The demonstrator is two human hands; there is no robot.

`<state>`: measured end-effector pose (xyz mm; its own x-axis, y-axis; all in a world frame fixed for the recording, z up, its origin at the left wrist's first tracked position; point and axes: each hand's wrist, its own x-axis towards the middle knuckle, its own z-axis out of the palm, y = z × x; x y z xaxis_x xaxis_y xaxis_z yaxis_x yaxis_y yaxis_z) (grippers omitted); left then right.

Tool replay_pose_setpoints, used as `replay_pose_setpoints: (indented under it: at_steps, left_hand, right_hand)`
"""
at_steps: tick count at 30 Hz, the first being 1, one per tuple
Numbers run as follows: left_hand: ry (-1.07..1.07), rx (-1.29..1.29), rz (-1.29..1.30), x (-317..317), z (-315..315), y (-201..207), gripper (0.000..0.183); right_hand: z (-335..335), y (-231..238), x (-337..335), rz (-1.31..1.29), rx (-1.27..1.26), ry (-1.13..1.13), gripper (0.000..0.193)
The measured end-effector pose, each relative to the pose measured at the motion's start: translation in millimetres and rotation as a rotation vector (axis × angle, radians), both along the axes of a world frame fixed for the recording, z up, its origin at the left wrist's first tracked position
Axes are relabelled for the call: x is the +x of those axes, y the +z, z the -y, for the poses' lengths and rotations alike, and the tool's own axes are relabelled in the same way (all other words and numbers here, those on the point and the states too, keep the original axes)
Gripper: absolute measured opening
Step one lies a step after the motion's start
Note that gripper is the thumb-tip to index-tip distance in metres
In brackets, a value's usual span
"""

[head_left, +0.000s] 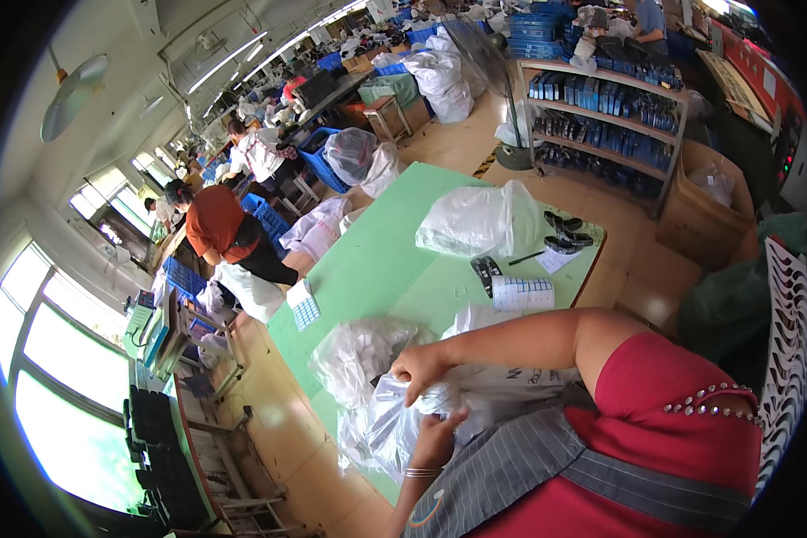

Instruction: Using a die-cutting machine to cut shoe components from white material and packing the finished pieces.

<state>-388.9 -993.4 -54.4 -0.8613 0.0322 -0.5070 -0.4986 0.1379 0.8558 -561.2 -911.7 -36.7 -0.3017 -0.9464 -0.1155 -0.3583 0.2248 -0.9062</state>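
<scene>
A clear plastic bag (387,421) with pale contents is gathered between my two hands near the front edge of a green table (368,255). My right hand (421,366) reaches across from the right, its fingers closed on the bunched upper part of the bag. Just below it, my left hand (436,438), with bracelets at the wrist, closes around the gathered plastic with its thumb raised. Another filled clear bag (359,345) lies against the far side of the held one. Under my right forearm lies a white plastic bag (520,381) with dark print. What the bags hold cannot be made out.
Farther back on the table lie a large translucent bag (480,220), black straps (567,235), a pen (526,257), a printed sheet (523,293) and a small label sheet (303,305). A loaded shelf rack (601,117) and a fan (480,58) stand beyond. A person in orange (220,224) works at left.
</scene>
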Motion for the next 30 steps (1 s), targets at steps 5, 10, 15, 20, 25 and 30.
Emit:
replay_pose_setpoints:
  at_steps: [5,10,15,20,25,30]
  left_hand:
    - [-0.132,-0.705,-0.198,-63.8,-17.3,18.9,0.056]
    - [-0.157,-0.89,-0.149,-82.3,-40.6,2.7,0.05]
    - [-0.213,-0.976,-0.063,-70.5,-52.7,-5.8,0.038]
    - [-0.174,-0.927,-0.038,-50.0,-56.3,-20.1,0.035]
    - [-0.141,-0.894,-0.119,-23.7,-43.0,-29.8,0.027]
    - [-0.17,-0.925,-0.288,-23.2,-30.9,-26.9,0.019]
  right_hand:
    - [-3.2,-28.7,-55.5,-0.069,0.236,-0.518,0.025]
    - [0.4,-105.7,-101.5,-0.388,0.496,-0.47,0.022]
    - [-3.1,-137.0,-97.4,-0.14,0.588,-0.638,0.026]
    - [6.1,-157.3,-93.4,-0.163,0.471,-0.694,0.023]
    - [32.6,-178.0,-80.3,-0.192,0.477,-0.617,0.022]
    - [39.6,-167.1,-113.2,-0.166,0.364,-0.853,0.017]
